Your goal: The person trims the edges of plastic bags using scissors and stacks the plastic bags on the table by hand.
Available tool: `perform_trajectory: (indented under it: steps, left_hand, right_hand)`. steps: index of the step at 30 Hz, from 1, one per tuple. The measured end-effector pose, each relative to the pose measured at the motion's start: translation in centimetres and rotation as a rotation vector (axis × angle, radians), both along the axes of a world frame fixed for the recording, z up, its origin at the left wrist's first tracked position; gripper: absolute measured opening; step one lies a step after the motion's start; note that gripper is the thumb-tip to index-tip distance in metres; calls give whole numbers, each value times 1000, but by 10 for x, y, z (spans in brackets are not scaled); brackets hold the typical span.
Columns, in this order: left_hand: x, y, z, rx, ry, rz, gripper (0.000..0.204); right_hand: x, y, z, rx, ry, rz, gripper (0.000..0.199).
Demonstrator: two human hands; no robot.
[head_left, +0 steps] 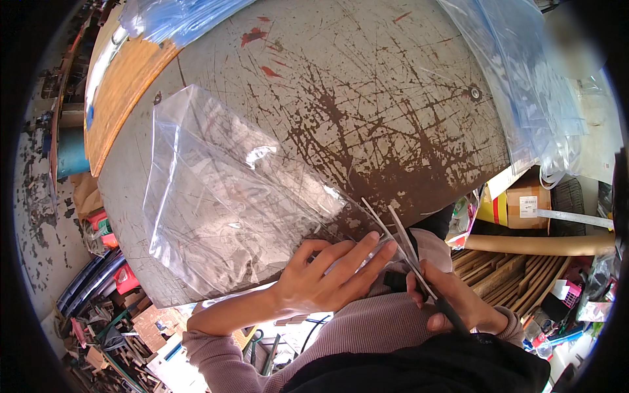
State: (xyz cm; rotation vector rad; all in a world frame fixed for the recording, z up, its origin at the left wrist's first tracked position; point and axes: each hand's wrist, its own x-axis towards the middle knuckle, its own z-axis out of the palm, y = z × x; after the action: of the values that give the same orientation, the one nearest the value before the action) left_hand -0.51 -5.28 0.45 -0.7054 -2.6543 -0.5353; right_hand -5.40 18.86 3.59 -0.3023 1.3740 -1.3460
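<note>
Step in hand: you're cutting, by the look of it. The scissors are open, their blades at the near right corner of the clear plastic sheet.
Left hand: your left hand lies flat and spread, fingers pointing right toward the blades, pinning the sheet's near edge to the tabletop. It grips nothing; it only presses.
Right hand: your right hand is closed around the dark handles of the scissors, blades angled up and to the left.
Where the sheet is: spread across the scratched grey tabletop, reaching from the near edge by your hands up and left, with its far left edge lifting a little.
Next move calls for: in my judgement, keep the film taut under that left palm and keep the fingertips clear of the blades, which are just beside them. Thin film tends to fold between blades rather than cut, so tension matters.
Count, hands: two, both yours.
Count, scissors: one pair.
Count, sheets being cut: one that I can tell; whether it is doubled I cannot say.
Count, other plastic: two heaps of bluish film, one at the far left and one at the far right.
Count, cardboard box: one, below the tabletop at right.
</note>
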Motion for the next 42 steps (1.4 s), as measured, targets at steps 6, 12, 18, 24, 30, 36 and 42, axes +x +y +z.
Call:
perform_trajectory:
  steps: [6,12,18,24,30,36,42]
  left_hand:
    - [0,0,-4,3,38,20,36]
    - [1,4,-7,-20,70,52,35]
    - [2,4,-8,-42,74,57,35]
    - [2,5,-9,-39,95,68,36]
    - [1,5,-6,-42,73,76,35]
    - [4,7,-8,-74,137,60,32]
    - [2,7,-6,-58,106,57,33]
  right_hand:
    - [0,-2,5,50,39,12,70]
    - [-2,1,6,49,62,61,62]
    - [-2,1,7,56,21,38,61]
    - [0,1,7,60,38,28,61]
    - [-1,0,4,51,92,73,64]
    - [3,-5,5,42,93,32,68]
    - [0,-5,6,-2,7,-30,67]
